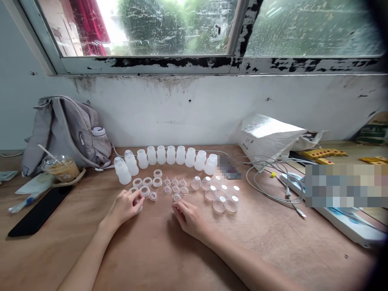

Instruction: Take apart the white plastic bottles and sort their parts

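Observation:
My left hand is closed at the left, its fingers bent around a whitish bottle ring that is mostly hidden. Several more bottle rings lie just beyond it, and a single clear teat sits to their right. My right hand has its fingers pinched together right by the nearest teat; what they hold, if anything, is hidden. Behind that are rows of clear teats. Clear domed caps are grouped to the right. Frosted baby bottles stand in an arc at the back; the two leftmost are topped.
On the left are a grey backpack, an iced drink cup and a black phone. To the right lie coiled white cables, a white bag and a power strip. A wall with a window rises behind.

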Tool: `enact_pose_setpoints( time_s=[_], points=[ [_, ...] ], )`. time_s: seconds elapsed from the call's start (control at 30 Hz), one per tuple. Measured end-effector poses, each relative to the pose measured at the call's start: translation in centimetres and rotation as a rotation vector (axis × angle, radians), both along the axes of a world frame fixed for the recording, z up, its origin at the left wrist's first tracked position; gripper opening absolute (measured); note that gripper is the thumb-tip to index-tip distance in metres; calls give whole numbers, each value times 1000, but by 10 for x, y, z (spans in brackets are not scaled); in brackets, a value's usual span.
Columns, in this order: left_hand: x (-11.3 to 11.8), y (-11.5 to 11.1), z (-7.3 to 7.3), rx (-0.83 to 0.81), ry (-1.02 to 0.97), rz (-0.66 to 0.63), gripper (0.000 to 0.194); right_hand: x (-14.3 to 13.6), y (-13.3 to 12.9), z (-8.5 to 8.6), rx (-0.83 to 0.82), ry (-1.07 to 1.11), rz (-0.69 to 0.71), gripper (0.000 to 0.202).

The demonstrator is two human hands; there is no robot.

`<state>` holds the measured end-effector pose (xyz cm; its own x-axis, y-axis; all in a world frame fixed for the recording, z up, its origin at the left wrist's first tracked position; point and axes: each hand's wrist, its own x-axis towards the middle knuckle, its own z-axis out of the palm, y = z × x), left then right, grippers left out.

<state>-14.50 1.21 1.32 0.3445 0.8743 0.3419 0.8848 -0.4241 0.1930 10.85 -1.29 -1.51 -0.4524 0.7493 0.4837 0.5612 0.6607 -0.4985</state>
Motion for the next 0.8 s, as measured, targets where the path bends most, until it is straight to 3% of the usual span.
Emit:
enact_pose_setpoints(
  time_s=[0.2, 0.47, 0.6, 0.8],
  points=[
    [0, -1, -3, -10, -37, -73, 15, -34, 9, -1, 105, -133, 48, 21],
    [5, -8, 3, 3, -47, -183, 3, -72, 35, -9, 58, -98, -207, 13],
    [9, -8, 1, 58, -105, -205, 4, -61, 32, -11, 76, -39, -159, 15],
    [19, -10, -3, 217, -179, -258, 5, -17, 6, -6, 141, -98, 58, 23]
  ],
)
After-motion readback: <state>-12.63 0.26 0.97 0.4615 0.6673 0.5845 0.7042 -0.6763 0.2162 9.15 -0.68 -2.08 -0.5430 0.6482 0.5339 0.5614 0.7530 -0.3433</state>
